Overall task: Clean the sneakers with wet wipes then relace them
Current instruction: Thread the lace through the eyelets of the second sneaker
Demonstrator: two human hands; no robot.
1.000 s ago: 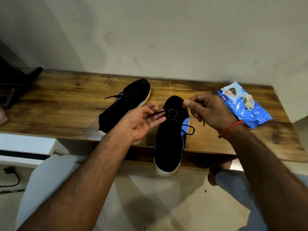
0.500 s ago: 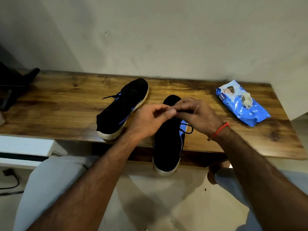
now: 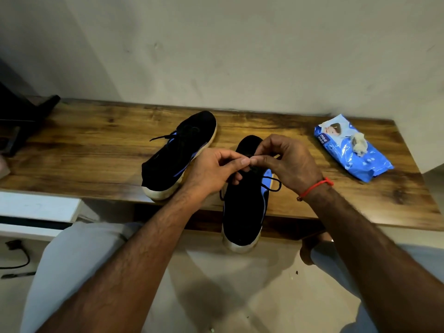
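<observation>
Fingertips of the left hand (image 3: 213,169) and right hand (image 3: 286,162) meet, pinching the black lace (image 3: 272,185) above the near sneaker (image 3: 242,207), which overhangs the wooden bench (image 3: 96,150) edge. Tying well likely needs even tension on both ends. Beyond lie the second sneaker (image 3: 177,152) and wipes pack (image 3: 350,150).

Wooden table (image 3: 84,150) against a pale plaster wall (image 3: 216,49), dark object (image 3: 21,116), perhaps a stand, at the far left end, white ledge (image 3: 36,210) below the table edge, black cable (image 3: 16,258) on the light floor (image 3: 228,296).
</observation>
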